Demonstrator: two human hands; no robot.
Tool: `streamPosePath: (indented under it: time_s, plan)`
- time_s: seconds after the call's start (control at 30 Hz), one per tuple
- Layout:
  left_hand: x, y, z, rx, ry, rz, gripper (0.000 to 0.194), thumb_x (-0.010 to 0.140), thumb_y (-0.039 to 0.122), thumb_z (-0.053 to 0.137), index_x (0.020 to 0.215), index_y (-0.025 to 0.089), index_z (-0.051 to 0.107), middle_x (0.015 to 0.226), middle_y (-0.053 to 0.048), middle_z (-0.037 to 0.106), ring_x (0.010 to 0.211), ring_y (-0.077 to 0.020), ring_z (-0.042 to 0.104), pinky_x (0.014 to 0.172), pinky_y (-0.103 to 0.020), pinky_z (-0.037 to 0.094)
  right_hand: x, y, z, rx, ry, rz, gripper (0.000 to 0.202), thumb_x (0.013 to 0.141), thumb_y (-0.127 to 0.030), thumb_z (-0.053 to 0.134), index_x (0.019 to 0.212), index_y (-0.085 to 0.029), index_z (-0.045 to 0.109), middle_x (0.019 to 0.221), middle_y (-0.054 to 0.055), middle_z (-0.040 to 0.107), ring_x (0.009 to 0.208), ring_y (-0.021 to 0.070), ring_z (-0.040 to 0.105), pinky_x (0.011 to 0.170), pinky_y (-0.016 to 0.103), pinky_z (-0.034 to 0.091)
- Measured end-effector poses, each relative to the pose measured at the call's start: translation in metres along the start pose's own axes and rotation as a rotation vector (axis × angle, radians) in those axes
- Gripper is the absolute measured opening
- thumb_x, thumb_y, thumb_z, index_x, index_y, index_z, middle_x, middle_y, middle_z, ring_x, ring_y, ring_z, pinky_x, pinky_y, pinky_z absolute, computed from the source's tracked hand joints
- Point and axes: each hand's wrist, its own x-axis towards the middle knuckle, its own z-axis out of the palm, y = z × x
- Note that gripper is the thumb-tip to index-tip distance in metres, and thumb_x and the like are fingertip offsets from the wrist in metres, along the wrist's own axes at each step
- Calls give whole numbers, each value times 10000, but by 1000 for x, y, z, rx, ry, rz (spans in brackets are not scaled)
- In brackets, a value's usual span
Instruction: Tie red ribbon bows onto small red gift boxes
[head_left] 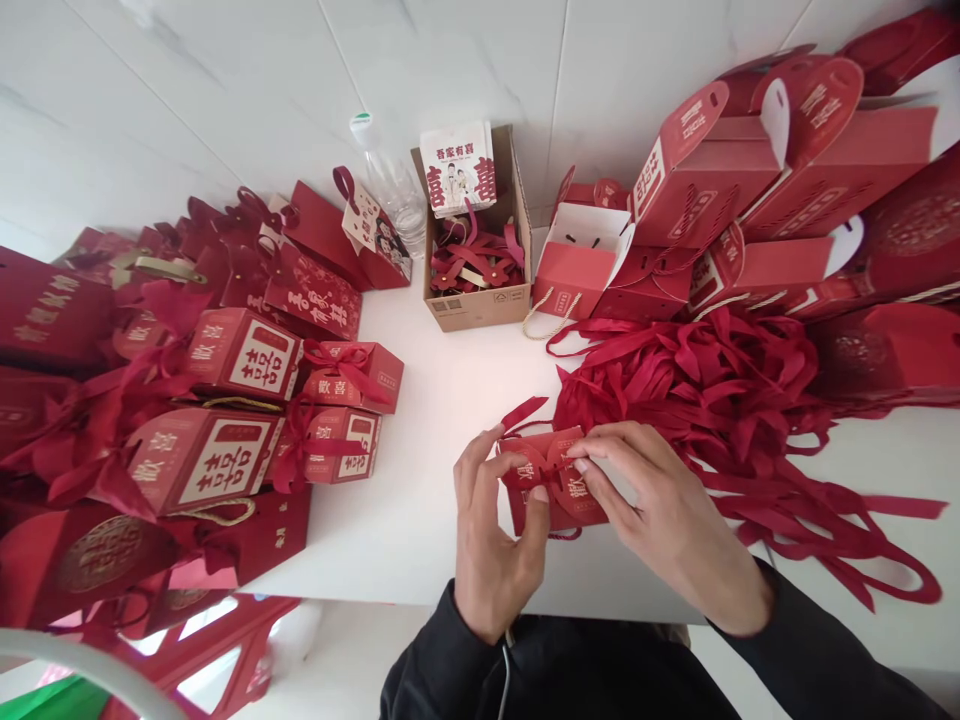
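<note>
A small red gift box [559, 515] with gold lettering rests on the white table in front of me. A red ribbon [553, 474] crosses its top, and one end sticks up past the box's far left corner. My left hand [491, 540] is at the box's left side, thumb and forefinger curled in on the ribbon. From the right, my right hand [652, 510] pinches the ribbon near the middle of the box top. The fingers partly hide the ribbon and the lettering.
A heap of loose red ribbons [690, 375] lies to the right. Behind it stand stacked open red boxes [697, 180]. Finished-looking boxes with bows [232, 455] crowd the left. A cardboard box [480, 308] and a plastic bottle [394, 190] stand near the wall.
</note>
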Motion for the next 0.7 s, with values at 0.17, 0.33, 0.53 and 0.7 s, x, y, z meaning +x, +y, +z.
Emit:
streamPosePath:
  time_s: [0.17, 0.33, 0.53, 0.7]
  plan:
    - [-6, -10, -12, 79, 13, 74, 161, 970, 98, 605, 1039, 243, 615, 1390, -109, 603, 1349, -267, 534, 1087, -480, 495, -1, 1, -1, 4, -8, 14, 90, 1060, -177, 543, 1082, -233, 610, 1041, 53, 657, 979, 228, 666, 886, 385, 555]
    - [-10, -11, -15, 83, 7, 64, 155, 986, 98, 575, 1032, 245, 593, 1404, -101, 604, 1369, -258, 516, 1092, -461, 468, -3, 0, 0, -2, -10, 48, 92, 1066, -197, 527, 1056, -248, 603, 1042, 53, 665, 967, 227, 671, 863, 377, 556]
    - [-19, -11, -11, -73, 227, -329, 105, 1020, 322, 573, 1080, 240, 550, 1204, -101, 643, 1086, -241, 631, 889, -395, 503, -7, -1, -4, -32, 57, 140, 123, 1077, -342, 527, 1068, -234, 585, 1007, 69, 677, 928, 247, 669, 805, 394, 553]
    - [-17, -7, -11, -166, 80, -468, 260, 1020, 435, 568, 1126, 220, 668, 1045, -81, 723, 878, -211, 664, 747, -340, 525, -5, 6, 2, -85, 40, 166, 286, 1051, -480, 550, 1116, -208, 608, 986, 95, 701, 904, 310, 669, 780, 469, 536]
